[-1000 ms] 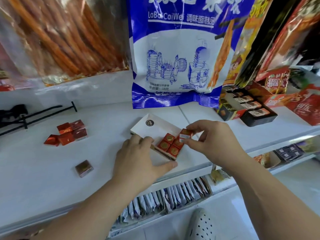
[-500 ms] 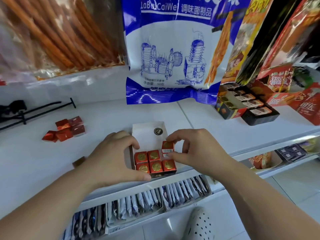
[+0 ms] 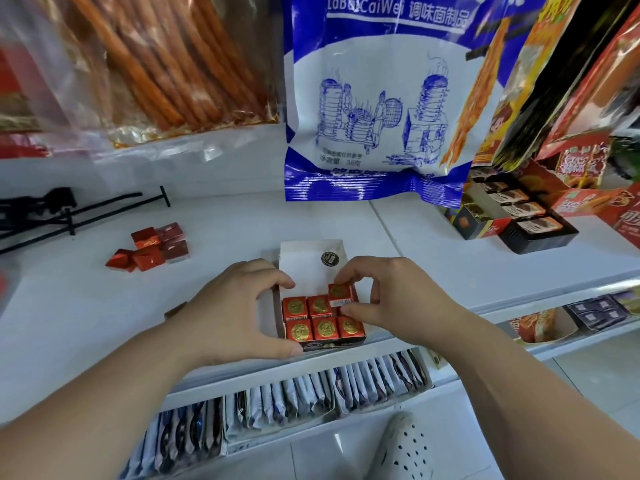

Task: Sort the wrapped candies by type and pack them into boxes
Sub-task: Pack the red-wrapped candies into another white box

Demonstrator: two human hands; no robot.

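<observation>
A small open box (image 3: 304, 268) with a white inside lies on the white shelf in front of me. Several red cube candies with gold tops (image 3: 313, 318) fill its near end in rows. My right hand (image 3: 391, 299) pinches one more red candy (image 3: 341, 294), tilted up at the right end of the second row, its barcode side facing me. My left hand (image 3: 235, 313) grips the box's left side, thumb at the front corner. A loose pile of red wrapped candies (image 3: 152, 249) lies to the left on the shelf.
A brown wrapped candy (image 3: 173, 310) peeks out behind my left wrist. Black rods (image 3: 79, 213) lie at far left. Hanging snack bags (image 3: 374, 98) crowd above; open display boxes (image 3: 512, 213) stand at right. Sachet rows (image 3: 311, 393) fill the lower shelf.
The box was turned square to me and pulled to the shelf edge. My right hand has brought its candy down into the second row.
</observation>
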